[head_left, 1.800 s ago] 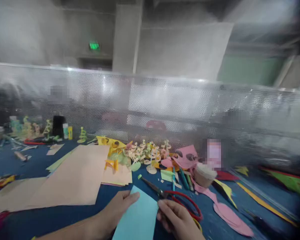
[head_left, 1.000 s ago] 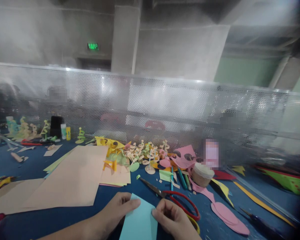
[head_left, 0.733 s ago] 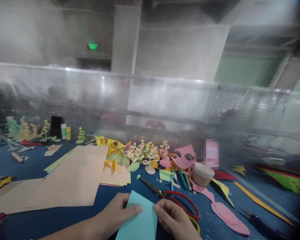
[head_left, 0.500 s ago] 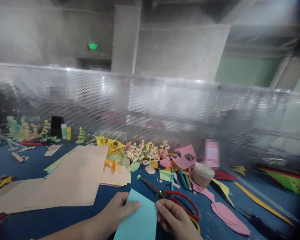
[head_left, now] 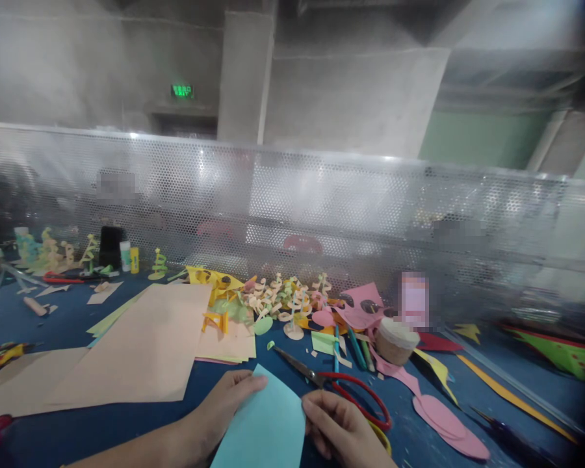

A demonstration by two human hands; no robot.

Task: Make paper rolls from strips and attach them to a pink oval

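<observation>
A light blue sheet of paper [head_left: 266, 416] is held up between both hands at the front of the table. My left hand [head_left: 227, 406] pinches its upper left edge, thumb on the near face. At the right edge, my right hand [head_left: 338, 422] grips the paper between thumb and bent fingers. The sheet's lower part runs out of the picture. Just beyond my right hand lie scissors [head_left: 316, 377] with red and yellow handles, blades pointing away to the left; my hand partly covers the handles.
Pale pink paper sheets [head_left: 146, 344] lie at left. Curled paper pieces [head_left: 283, 299] are heaped along the perforated metal screen [head_left: 322, 195]. Rightward are a white-topped tub [head_left: 396, 341], pink paper ovals [head_left: 448, 426], a dark pointed tool [head_left: 517, 439] and a phone [head_left: 414, 302].
The blue paper has tilted and shifted slightly left and up. My left thumb has slid toward its upper left edge. My right hand keeps its grip, almost still.
</observation>
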